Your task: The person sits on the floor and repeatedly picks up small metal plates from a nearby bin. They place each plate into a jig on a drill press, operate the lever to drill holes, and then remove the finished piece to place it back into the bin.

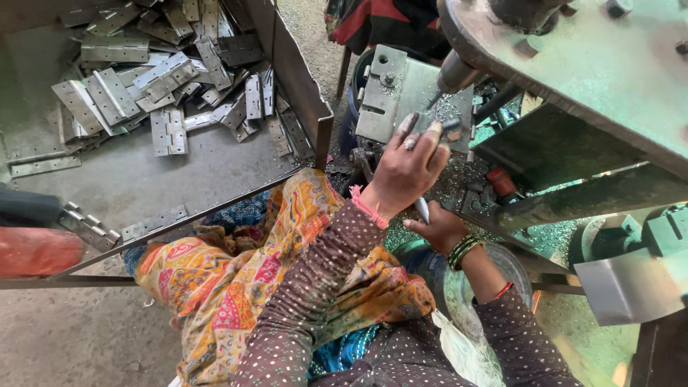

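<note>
My left hand (405,168) pinched a steel hinge plate (390,100) flat under the drill bit (435,98); right hand (437,228) below it was curled around a small tool. Plate looked stiff, heavy-ish, sharp-edged, so I'd grip its rim.

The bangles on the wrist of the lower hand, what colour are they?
Green, with glints of gold, on the right hand's bangles; the head view, the only one, shows them.
</note>
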